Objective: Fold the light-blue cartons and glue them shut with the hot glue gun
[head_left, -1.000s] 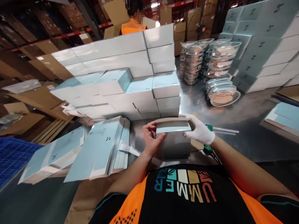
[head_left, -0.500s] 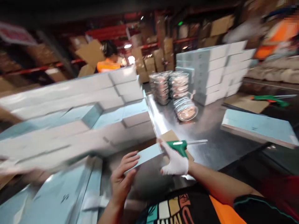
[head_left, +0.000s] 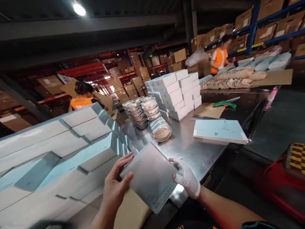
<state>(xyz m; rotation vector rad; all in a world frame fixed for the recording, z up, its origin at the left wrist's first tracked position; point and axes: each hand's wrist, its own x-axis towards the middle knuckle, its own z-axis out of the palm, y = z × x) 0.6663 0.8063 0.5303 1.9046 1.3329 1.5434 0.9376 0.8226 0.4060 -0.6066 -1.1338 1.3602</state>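
Here, I hold the box (head_left: pixel 151 176) by opposite edges above the desk's (head_left: pixel 190 149) near edge: left hand (head_left: pixel 116 187) and gloved right hand (head_left: pixel 187 178), both grips closed, keeping it tilted.

I note a warehouse hall: steel worktop (head_left: pixel 190 149), red racking (head_left: pixel 78 68) and blue racking (head_left: pixel 254 22) loaded with cartons, dark ceiling, one round ceiling lamp (head_left: pixel 79 9) lit.
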